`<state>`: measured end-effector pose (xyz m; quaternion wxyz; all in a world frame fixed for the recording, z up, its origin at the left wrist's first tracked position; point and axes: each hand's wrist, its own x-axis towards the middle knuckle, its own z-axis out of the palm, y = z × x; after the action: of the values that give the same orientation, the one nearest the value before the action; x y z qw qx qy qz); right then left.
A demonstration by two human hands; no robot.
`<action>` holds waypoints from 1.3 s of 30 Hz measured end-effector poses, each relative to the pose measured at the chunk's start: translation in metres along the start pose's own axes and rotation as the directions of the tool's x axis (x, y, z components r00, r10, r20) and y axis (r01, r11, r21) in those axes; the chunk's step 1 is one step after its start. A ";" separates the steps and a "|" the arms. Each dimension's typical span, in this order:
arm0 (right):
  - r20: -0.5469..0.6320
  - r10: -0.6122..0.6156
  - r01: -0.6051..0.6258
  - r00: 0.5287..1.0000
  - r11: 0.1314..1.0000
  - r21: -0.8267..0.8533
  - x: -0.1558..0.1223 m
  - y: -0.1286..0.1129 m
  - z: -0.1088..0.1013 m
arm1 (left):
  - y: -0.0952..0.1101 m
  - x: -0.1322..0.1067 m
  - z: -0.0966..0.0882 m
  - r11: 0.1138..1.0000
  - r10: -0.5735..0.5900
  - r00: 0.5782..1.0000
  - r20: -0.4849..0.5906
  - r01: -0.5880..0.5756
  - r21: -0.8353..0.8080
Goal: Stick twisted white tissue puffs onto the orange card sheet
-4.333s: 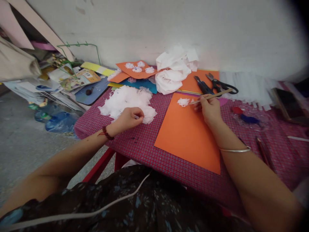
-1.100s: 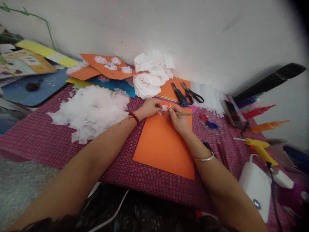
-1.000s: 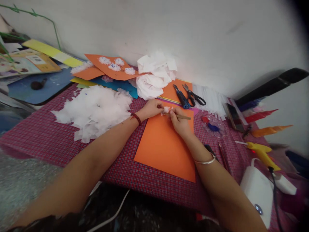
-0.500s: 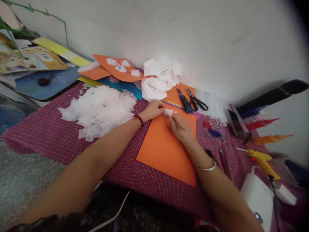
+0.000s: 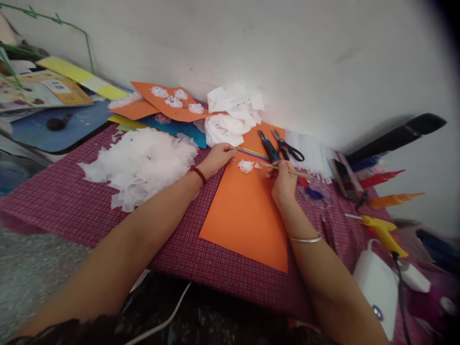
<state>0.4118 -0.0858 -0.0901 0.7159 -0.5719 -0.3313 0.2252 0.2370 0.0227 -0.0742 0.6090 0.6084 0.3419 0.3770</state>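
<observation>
An orange sheet of paper [image 5: 244,215] lies on the table, with a white tissue-paper tuft [image 5: 246,166] near its top edge. In my right hand [image 5: 283,182] is a thin tan stick [image 5: 300,173], held slantwise over the sheet's right side. At the stick's left tip shows a small white tissue piece [image 5: 258,165], just right of the tuft; whether it clings to the tip I cannot tell. My left hand [image 5: 220,157] is pinched by the sheet's top left corner, and anything between its fingertips is too small to make out. Left of it spreads a heap of white tissue pieces [image 5: 143,160].
Behind the sheet lie scissors [image 5: 287,146], a blue-handled cutter [image 5: 269,148] and crumpled white tissue [image 5: 230,124]. Orange paper with white tufts [image 5: 172,112] rests at the back. A yellow glue gun [image 5: 383,232] and a white box [image 5: 377,292] are at right.
My right hand has moved right, off the tuft, and now shows the stick in its fingers. My left hand has drawn slightly away from the tuft. The view has shifted a little.
</observation>
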 end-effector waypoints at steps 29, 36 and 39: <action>0.321 -0.002 0.031 0.947 0.996 -0.084 0.008 0.002 -0.008 | 0.049 0.004 0.015 0.927 0.213 0.974 0.079 -0.227 0.298; 0.383 0.029 -0.001 0.923 0.997 -0.075 0.002 -0.001 -0.002 | 0.021 -0.031 -0.006 0.946 -0.227 0.970 0.089 0.242 -0.216; 0.394 0.049 -0.013 0.918 0.995 -0.094 0.002 -0.002 -0.002 | 0.014 -0.028 -0.009 0.884 -0.373 0.920 0.123 0.393 -0.255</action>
<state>0.4144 -0.0865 -0.0885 0.6039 -0.5513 -0.4700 0.3325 0.2151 0.0018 -0.0620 0.7615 0.4515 0.3778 0.2713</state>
